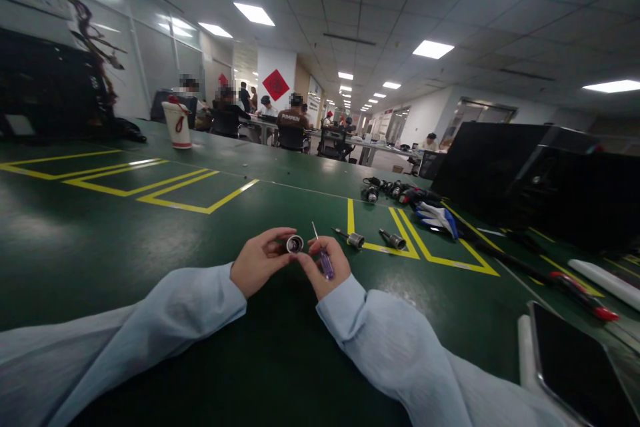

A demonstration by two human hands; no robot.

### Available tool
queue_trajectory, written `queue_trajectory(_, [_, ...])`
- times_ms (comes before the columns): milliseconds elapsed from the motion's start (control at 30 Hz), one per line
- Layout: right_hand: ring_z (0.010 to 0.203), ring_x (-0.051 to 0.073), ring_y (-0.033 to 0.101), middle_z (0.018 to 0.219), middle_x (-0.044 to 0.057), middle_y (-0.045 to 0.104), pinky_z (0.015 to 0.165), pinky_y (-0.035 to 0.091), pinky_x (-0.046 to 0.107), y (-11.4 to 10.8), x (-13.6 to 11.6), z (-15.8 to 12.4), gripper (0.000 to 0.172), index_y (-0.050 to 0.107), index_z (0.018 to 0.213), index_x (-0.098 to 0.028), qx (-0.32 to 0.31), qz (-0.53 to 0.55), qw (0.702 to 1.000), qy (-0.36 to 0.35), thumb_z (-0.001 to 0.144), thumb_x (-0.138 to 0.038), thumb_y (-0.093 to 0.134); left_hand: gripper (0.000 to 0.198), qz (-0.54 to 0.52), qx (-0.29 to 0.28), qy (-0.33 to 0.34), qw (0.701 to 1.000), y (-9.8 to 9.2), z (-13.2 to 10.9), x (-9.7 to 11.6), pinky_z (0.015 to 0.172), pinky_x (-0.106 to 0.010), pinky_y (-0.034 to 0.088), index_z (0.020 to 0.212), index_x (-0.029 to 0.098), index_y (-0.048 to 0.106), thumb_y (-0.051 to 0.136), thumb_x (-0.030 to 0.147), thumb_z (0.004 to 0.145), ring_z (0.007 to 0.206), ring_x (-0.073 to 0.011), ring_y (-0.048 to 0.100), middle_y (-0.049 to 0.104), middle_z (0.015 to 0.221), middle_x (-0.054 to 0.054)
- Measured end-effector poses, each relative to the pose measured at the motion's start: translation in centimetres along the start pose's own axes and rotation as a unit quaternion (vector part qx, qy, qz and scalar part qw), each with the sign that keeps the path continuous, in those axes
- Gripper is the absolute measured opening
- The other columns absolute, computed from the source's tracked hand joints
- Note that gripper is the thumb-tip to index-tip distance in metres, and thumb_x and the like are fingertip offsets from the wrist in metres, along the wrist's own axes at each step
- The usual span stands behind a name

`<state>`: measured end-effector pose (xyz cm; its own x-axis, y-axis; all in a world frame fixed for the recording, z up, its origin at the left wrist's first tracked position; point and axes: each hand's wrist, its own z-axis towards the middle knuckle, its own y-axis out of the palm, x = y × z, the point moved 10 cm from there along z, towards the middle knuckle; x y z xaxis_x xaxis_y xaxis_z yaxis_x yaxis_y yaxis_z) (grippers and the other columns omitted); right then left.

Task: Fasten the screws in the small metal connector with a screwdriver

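My left hand [256, 261] is closed on a short metal cup that looks like a hole saw [295, 244], its round open end facing me. My right hand [336, 268] grips a small screwdriver [327, 265] with a clear purple handle, its thin shaft pointing up and away. The right thumb and fingertips are close to the cup's rim; whether they touch it I cannot tell. On the green table [210, 247], just beyond my right hand, lie two similar metal cups with shanks, a nearer hole saw [355, 240] and another hole saw [394, 240].
Yellow tape marks rectangles on the tabletop. At the back right are dark tools [390, 189] and white-blue gloves [436, 217]. A red-black tool [580, 293], a phone-like dark slab [575, 360] and black cases [500, 167] stand right; a cup [177, 123] stands far left. People sit beyond.
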<state>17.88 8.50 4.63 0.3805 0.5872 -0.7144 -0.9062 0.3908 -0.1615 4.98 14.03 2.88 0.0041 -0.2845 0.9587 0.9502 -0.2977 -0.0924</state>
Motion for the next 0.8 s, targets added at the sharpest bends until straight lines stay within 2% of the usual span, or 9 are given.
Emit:
queue_trajectory(133, [0.071,0.015,0.051,0.079,0.001,0.052,0.065,0.045,0.030,0.1,0.3,0.5,0.026,0.043,0.076,-0.020,0.003,-0.055,0.998,-0.013,0.060,-0.027,0.063,0.044,0.009,-0.027,0.024,0.999,2.3,0.3,0.5,0.073,-0.034,0.053,0.097,0.014,0.054,0.059,0.005,0.054,0.077,-0.0183,0.065,0.066,0.085,-0.004])
queue_trajectory(300, [0.061,0.013,0.049,0.069,0.000,0.050,0.059,0.044,0.027,-1.5,0.3,2.1,0.016,0.041,0.072,-0.020,0.021,-0.143,0.987,-0.068,0.063,-0.021,0.055,0.047,0.044,-0.055,0.081,0.994,4.8,1.2,0.9,0.069,-0.033,0.054,0.102,0.014,0.053,0.054,0.005,0.056,0.079,-0.0178,0.063,0.062,0.095,-0.007])
queue_trajectory(367, [0.063,0.013,0.051,0.071,0.001,0.052,0.060,0.045,0.027,-3.2,0.3,3.1,0.014,0.041,0.072,-0.021,0.046,-0.163,0.980,-0.104,0.065,-0.020,0.053,0.050,0.085,-0.049,0.103,0.990,5.3,1.8,1.0,0.062,-0.032,0.054,0.108,0.014,0.050,0.057,0.009,0.058,0.078,-0.0177,0.062,0.056,0.106,-0.011])
queue_trajectory(467, [0.066,0.015,0.051,0.075,0.003,0.053,0.064,0.046,0.029,-7.2,1.1,4.6,0.013,0.041,0.075,-0.020,0.107,-0.242,0.957,-0.117,0.068,-0.022,0.052,0.051,0.177,-0.020,0.134,0.975,5.7,2.9,1.2,0.056,-0.031,0.054,0.112,0.015,0.049,0.061,0.021,0.063,0.085,-0.0204,0.059,0.048,0.115,-0.013])
queue_trajectory(567, [0.075,0.019,0.052,0.079,0.006,0.052,0.070,0.045,0.033,-10.9,3.1,5.8,0.010,0.042,0.075,-0.019,0.132,-0.316,0.935,-0.090,0.069,-0.022,0.050,0.051,0.269,-0.048,0.185,0.944,8.0,4.1,1.6,0.067,-0.037,0.054,0.117,0.017,0.046,0.060,0.024,0.068,0.096,-0.0236,0.055,0.048,0.116,-0.013])
queue_trajectory(600, [0.076,0.019,0.052,0.079,0.007,0.051,0.071,0.044,0.033,-11.4,4.1,6.1,0.008,0.043,0.074,-0.019,0.106,-0.372,0.920,-0.070,0.070,-0.023,0.049,0.050,0.301,-0.069,0.215,0.927,9.2,4.4,1.9,0.077,-0.040,0.051,0.118,0.017,0.046,0.060,0.024,0.070,0.102,-0.0246,0.052,0.048,0.117,-0.013])
queue_trajectory(667, [0.076,0.020,0.052,0.079,0.007,0.052,0.071,0.043,0.032,-12.0,5.6,6.6,0.006,0.045,0.075,-0.018,0.063,-0.427,0.901,-0.044,0.072,-0.023,0.048,0.052,0.351,-0.111,0.270,0.890,12.0,5.0,2.2,0.096,-0.044,0.039,0.119,0.015,0.045,0.060,0.025,0.070,0.113,-0.0260,0.045,0.048,0.121,-0.013])
queue_trajectory(733, [0.078,0.020,0.053,0.082,0.008,0.053,0.071,0.042,0.031,-12.1,7.1,6.9,0.007,0.047,0.077,-0.018,0.020,-0.470,0.882,-0.006,0.073,-0.024,0.048,0.052,0.384,-0.176,0.278,0.863,14.9,5.8,1.5,0.100,-0.042,0.032,0.120,0.014,0.045,0.060,0.026,0.071,0.116,-0.0263,0.042,0.048,0.123,-0.013])
queue_trajectory(800, [0.080,0.020,0.055,0.087,0.008,0.055,0.070,0.041,0.030,-11.8,8.5,7.0,0.010,0.049,0.082,-0.017,-0.025,-0.512,0.858,0.043,0.074,-0.024,0.049,0.046,0.404,-0.214,0.247,0.854,16.6,6.8,0.4,0.098,-0.042,0.033,0.117,0.013,0.047,0.057,0.023,0.073,0.112,-0.0260,0.046,0.052,0.117,-0.013])
